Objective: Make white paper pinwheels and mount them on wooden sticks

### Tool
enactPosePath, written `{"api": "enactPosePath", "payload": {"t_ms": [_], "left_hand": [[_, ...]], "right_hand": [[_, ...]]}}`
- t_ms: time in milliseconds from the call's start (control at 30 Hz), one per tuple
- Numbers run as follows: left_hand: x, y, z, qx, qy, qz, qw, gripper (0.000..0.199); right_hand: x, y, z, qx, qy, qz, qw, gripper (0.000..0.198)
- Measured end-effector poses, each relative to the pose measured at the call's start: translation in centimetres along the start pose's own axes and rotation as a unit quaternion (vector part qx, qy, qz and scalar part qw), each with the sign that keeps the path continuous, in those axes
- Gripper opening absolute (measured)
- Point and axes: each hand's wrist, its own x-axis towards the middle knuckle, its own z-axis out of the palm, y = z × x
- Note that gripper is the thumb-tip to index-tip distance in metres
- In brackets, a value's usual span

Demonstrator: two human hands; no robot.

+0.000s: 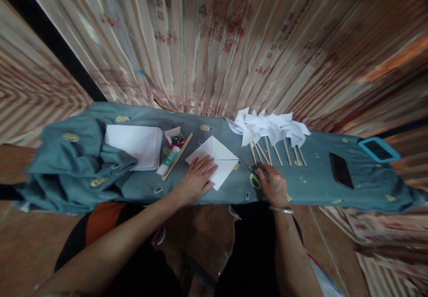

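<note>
A white square of paper (224,151) lies turned like a diamond on the cloth, with lines running in from its corners; I cannot tell whether they are creases or cuts. My left hand (199,176) rests flat on its lower left part, fingers stretched out. To the right of the paper, my right hand (274,185) is closed at a pair of scissors (254,181) with green-rimmed handles. The scissor blades point up and left, apart from the paper. Part of the handles is hidden by my fingers.
Several white paper pinwheels (267,125) on sticks lie at the back right. Left are stacked paper (133,145), a glue stick (168,161), wooden sticks (178,156) and a small box of pins (175,137). A phone (341,171) and a blue-framed device (379,150) lie right.
</note>
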Motion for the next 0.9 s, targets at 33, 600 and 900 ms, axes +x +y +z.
{"api": "enactPosePath", "payload": {"t_ms": [33,600,900], "left_hand": [[0.0,0.1,0.1,0.002,-0.002,0.004,1.000,0.049],[-0.2,0.8,0.7,0.057,-0.049,0.023,0.997,0.055],[-0.1,0.7,0.8,0.050,-0.038,0.033,0.997,0.060]], "right_hand": [[0.0,-0.4,0.1,0.010,0.002,-0.002,1.000,0.035],[-1.8,-11.5,4.3,0.119,-0.057,-0.188,0.973,0.043],[-0.9,-10.5,5.2,0.123,-0.055,-0.160,0.978,0.043]]}}
